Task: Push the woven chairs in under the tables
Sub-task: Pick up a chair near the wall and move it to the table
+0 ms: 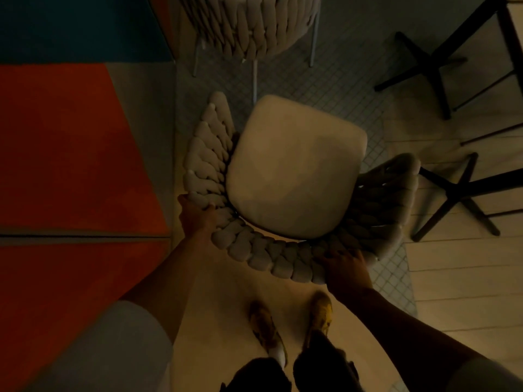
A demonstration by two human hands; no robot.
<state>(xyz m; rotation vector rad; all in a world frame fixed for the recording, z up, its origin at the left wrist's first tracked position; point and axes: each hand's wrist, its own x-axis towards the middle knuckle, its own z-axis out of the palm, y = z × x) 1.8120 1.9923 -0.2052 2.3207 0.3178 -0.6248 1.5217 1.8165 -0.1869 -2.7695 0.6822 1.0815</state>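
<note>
A woven chair (294,176) with a cream seat cushion and a chunky braided backrest stands right below me in the head view, its seat facing away and turned a little to the right. My left hand (195,215) grips the left side of the braided backrest. On the right part of the same backrest my right hand (346,270) is clasped over the top. A second woven chair (252,26) stands at the top of the view, its back towards me. The black cross base of a table (433,66) shows at upper right; its top is cut off.
An orange, red and blue wall panel (70,137) runs along the left, close to the chair. Another black cross base (458,196) stands on the pale plank floor at right. My feet (294,326) are just behind the chair. Small-tiled floor lies between the chairs.
</note>
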